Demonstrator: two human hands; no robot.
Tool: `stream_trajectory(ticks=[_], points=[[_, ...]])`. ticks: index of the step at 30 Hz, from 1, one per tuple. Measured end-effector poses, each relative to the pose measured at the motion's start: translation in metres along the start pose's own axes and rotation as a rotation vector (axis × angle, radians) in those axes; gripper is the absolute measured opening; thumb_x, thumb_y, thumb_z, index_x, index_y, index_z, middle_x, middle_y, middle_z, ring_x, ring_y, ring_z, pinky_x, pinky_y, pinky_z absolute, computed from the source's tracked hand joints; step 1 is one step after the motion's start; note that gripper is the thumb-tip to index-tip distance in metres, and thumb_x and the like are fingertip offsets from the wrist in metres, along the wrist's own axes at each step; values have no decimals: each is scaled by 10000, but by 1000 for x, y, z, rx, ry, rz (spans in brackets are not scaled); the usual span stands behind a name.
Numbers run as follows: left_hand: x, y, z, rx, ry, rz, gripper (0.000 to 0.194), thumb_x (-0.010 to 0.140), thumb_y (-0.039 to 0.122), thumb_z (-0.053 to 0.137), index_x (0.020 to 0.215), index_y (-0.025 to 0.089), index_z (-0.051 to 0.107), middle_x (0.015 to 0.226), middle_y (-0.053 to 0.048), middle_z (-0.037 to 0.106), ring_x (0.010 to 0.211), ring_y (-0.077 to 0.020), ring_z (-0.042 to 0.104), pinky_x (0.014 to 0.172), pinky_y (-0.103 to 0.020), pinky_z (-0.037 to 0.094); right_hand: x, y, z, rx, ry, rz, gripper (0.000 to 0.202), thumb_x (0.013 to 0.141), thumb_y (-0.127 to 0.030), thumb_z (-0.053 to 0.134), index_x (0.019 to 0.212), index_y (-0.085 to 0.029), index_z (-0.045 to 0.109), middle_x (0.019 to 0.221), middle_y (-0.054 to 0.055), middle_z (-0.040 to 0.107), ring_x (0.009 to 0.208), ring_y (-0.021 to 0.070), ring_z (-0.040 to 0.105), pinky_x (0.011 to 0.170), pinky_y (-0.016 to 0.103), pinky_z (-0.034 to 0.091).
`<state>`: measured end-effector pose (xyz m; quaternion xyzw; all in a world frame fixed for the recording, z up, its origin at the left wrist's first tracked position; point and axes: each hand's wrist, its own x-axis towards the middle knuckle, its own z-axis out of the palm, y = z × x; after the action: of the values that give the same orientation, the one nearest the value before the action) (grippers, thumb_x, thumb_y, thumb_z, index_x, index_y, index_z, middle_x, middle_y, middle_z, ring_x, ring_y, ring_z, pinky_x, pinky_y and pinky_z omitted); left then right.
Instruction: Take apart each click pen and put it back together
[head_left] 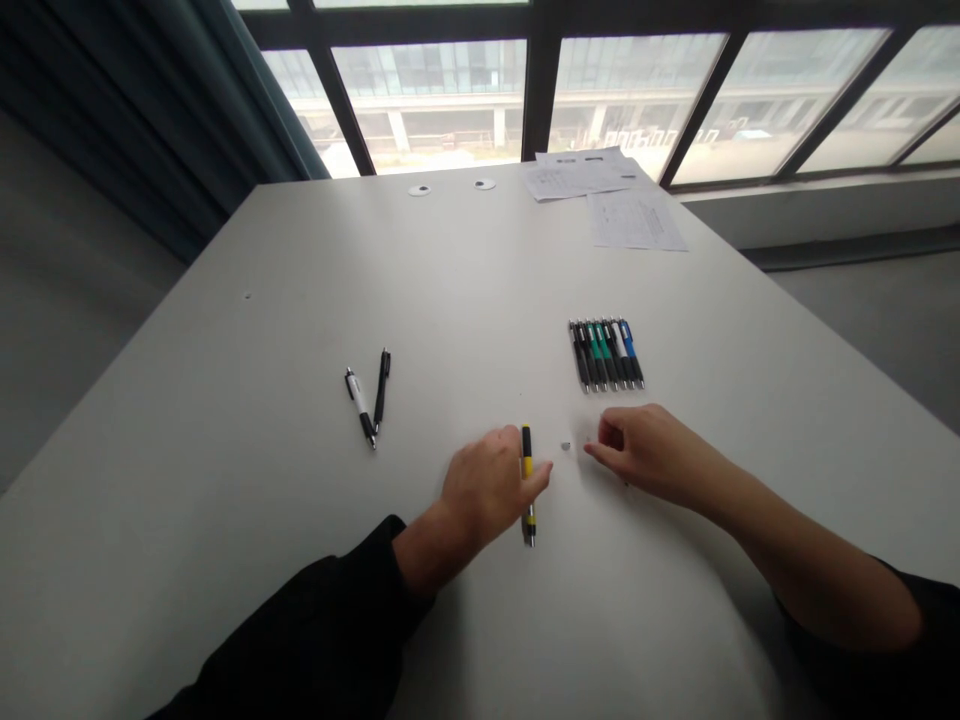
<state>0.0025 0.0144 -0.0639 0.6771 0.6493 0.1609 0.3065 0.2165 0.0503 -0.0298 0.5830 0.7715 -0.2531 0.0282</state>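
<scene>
A yellow and black pen (528,465) lies upright in the view on the white table, beside the fingers of my left hand (491,480). That hand is closed around the pen's middle, with the thumb across it. A small grey piece (565,446) rests on the table to the right of the pen. Further right, my right hand (634,445) hovers low with curled fingers and thumb near the index finger; what it holds, if anything, is too small to name. Above it lies a neat row of several pens (606,355), black, green, white and blue.
On the left of the white table (300,560) lie a white and black pen (359,405) and a black pen (382,388), their lower ends close together. Papers (636,220) lie at the back right. Two round cable covers (420,190) sit near the window edge.
</scene>
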Motion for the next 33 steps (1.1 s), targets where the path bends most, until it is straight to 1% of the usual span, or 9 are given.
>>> stream_trajectory(ticks=[4,7,10,13,16,18,21,26,33], points=[[6,-6,-4,-75,-14,16,265,791,313,706,652,222,499,626,-18,530,608,-202,498,635,-309,288,4,3,7,-12,-34,22,215,869,-337,632,708,-194,647,771,88,743,683,207,631,628,300,410],[13,-14,-10,-195,-53,54,231,764,285,708,630,212,536,575,10,531,555,-158,433,600,-289,254,4,2,9,-10,-36,21,198,872,-307,622,716,-191,661,773,89,748,683,207,638,633,301,415],[21,-25,-17,-371,-96,87,255,778,322,691,621,200,532,550,32,519,532,-128,414,567,-260,270,2,3,4,-4,-29,15,185,867,-317,636,732,-194,665,786,85,750,696,207,645,637,297,424],[28,-36,-20,-595,-142,89,288,876,404,583,690,195,514,566,43,508,494,-108,409,521,-236,306,0,8,-4,-5,13,39,216,876,-352,640,720,-204,652,763,74,737,687,209,646,624,299,430],[32,-40,-19,-825,-203,102,325,935,488,521,816,186,517,696,-3,629,540,-118,527,541,-240,415,2,16,-10,-33,17,102,223,864,-351,648,694,-206,651,755,77,732,689,220,648,614,309,430],[34,-40,-17,-957,-241,123,352,925,526,568,894,178,520,805,-43,685,663,-151,628,646,-279,502,6,19,-10,-52,-17,121,223,853,-347,655,682,-204,654,758,83,734,706,228,653,617,313,430],[34,-41,-14,-1111,-301,155,397,900,545,643,982,169,544,836,-48,679,762,-177,666,764,-333,535,10,21,-7,-70,-62,109,246,859,-333,634,650,-204,644,740,84,730,697,225,649,615,310,424],[32,-45,-13,-1239,-417,211,383,858,485,751,996,161,598,849,-34,653,725,-141,629,739,-299,508,6,21,-7,-130,-93,96,256,833,-240,602,581,-197,595,673,102,695,626,214,605,569,311,369],[30,-50,-18,-1235,-593,276,309,791,359,851,908,156,650,813,-54,679,764,-157,632,753,-293,486,5,25,1,-146,-93,108,197,717,-177,642,541,-194,556,630,100,657,577,199,576,523,306,318]])
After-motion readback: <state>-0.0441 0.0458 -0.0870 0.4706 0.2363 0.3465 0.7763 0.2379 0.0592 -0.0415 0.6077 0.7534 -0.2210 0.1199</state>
